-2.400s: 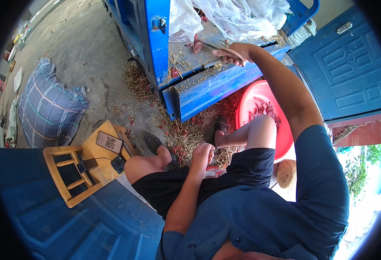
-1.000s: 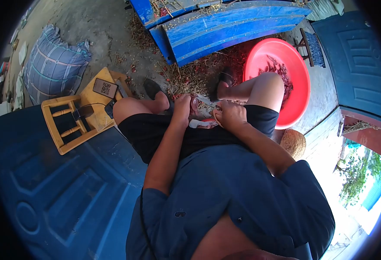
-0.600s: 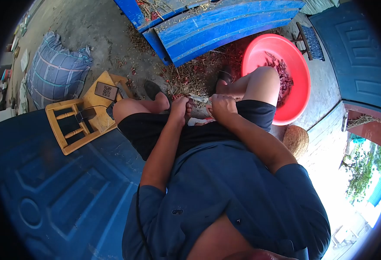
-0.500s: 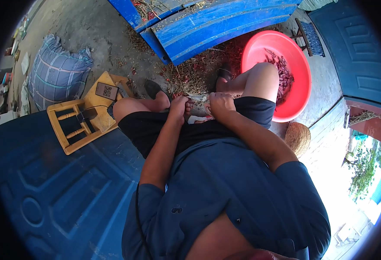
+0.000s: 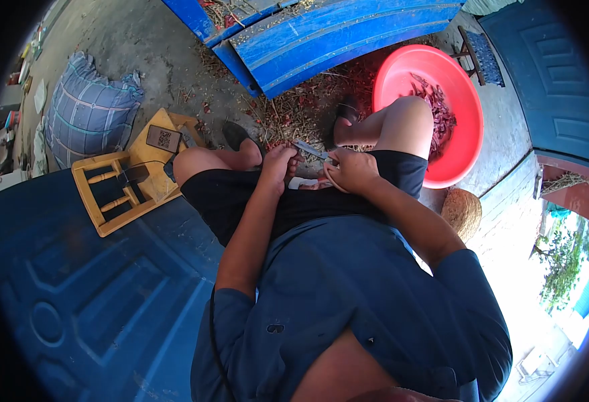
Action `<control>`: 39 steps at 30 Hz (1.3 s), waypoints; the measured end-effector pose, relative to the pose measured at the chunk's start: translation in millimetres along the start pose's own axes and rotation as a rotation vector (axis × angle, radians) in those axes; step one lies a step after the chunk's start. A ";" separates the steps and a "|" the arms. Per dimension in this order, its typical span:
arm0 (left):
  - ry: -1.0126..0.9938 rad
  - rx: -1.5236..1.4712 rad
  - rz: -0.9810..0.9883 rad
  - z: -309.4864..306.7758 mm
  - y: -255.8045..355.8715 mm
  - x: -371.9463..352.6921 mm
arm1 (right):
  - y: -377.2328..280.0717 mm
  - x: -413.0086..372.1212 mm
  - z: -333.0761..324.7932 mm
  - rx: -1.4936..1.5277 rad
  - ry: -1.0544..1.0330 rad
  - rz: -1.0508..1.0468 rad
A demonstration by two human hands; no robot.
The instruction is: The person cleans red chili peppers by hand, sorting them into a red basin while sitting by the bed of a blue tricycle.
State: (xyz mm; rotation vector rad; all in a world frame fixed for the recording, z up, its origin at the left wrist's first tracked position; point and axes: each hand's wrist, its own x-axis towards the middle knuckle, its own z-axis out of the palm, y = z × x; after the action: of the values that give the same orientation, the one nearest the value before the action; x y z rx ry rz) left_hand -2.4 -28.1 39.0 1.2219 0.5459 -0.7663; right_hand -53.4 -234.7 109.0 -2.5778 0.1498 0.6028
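Note:
My right hand (image 5: 353, 171) is closed around the handles of a pair of scissors (image 5: 312, 150), whose metal blades point left over my lap. The blades reach the fingertips of my left hand (image 5: 278, 166). That hand is curled with its fingers pressed together, and whatever it holds is too small to make out. A pink basin (image 5: 465, 77) beside my right knee contains many dark red dried pods (image 5: 442, 124).
A blue metal container (image 5: 334, 47) stands ahead, with plant debris (image 5: 287, 114) on the floor below it. At left are a wooden stool (image 5: 100, 221) carrying a phone (image 5: 163, 139) and a plaid sack (image 5: 93, 110). A woven round object (image 5: 461, 213) lies at right.
My right hand has shifted slightly right and down. The scissor blades now show more clearly between my hands, and my left hand has turned a little.

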 end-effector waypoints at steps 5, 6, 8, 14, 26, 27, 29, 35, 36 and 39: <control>-0.010 0.019 0.024 -0.9 -3.2 6.7 | 17.3 19.0 -9.5 0.028 -0.129 -0.004; -0.006 0.025 0.038 -0.3 -4.5 7.8 | 17.6 23.2 -13.9 0.023 -0.166 -0.031; -0.040 0.043 0.023 -1.4 -5.9 9.6 | 22.7 33.3 -16.7 0.020 -0.208 -0.062; -0.106 0.067 0.043 -2.1 -6.1 10.3 | 29.8 62.2 -30.4 0.046 -0.420 -0.155; -0.102 0.051 0.031 3.8 -10.3 12.1 | 20.0 96.4 -37.1 -0.040 -0.566 -0.180; -0.099 0.063 0.029 3.8 -10.3 12.5 | 20.2 96.4 -37.2 -0.034 -0.577 -0.189; -0.105 0.062 0.028 4.6 -11.1 13.0 | 20.0 96.7 -36.6 -0.027 -0.588 -0.199; -0.134 0.072 0.014 6.6 -10.2 9.7 | 27.0 100.2 -32.9 -0.047 -0.584 -0.131; -0.141 0.080 0.005 6.4 -10.1 9.0 | 26.8 99.8 -33.2 -0.128 -0.548 -0.165; -0.146 0.077 0.006 6.8 -9.3 7.1 | 24.5 97.1 -37.6 -0.214 -0.508 -0.198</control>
State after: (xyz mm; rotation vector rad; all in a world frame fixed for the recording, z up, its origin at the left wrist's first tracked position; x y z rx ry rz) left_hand -5.2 -37.6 29.8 1.2266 0.3962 -0.8700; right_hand 43.2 -274.0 84.9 -2.5002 -0.3509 1.2213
